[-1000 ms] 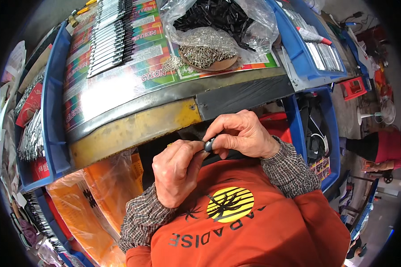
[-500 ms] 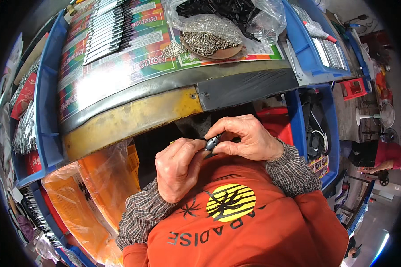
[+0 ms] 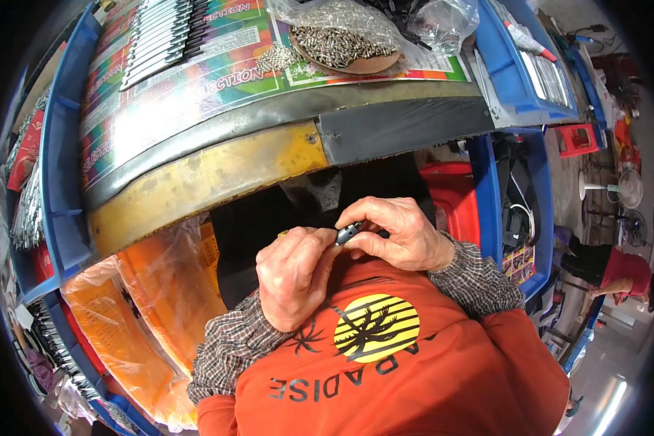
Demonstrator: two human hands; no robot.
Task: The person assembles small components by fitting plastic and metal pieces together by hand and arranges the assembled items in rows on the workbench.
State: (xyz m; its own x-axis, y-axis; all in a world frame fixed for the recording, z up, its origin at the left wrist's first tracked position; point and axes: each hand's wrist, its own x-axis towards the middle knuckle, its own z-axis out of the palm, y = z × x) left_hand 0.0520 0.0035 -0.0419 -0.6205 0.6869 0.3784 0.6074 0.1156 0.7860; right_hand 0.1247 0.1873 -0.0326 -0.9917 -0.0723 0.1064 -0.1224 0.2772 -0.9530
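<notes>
Right grip [image 3: 407, 236] has backed from the bench [image 3: 218, 182], pinching a black piece [image 3: 348, 233].

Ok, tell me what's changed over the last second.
The small dark part now shows more of its length, slanting up rightward. The bench edge sits higher in view, probably through camera movement, leaving a gap above the right hand. Nothing was visibly taken or released; the left hand and right hand still pinch it.
</notes>
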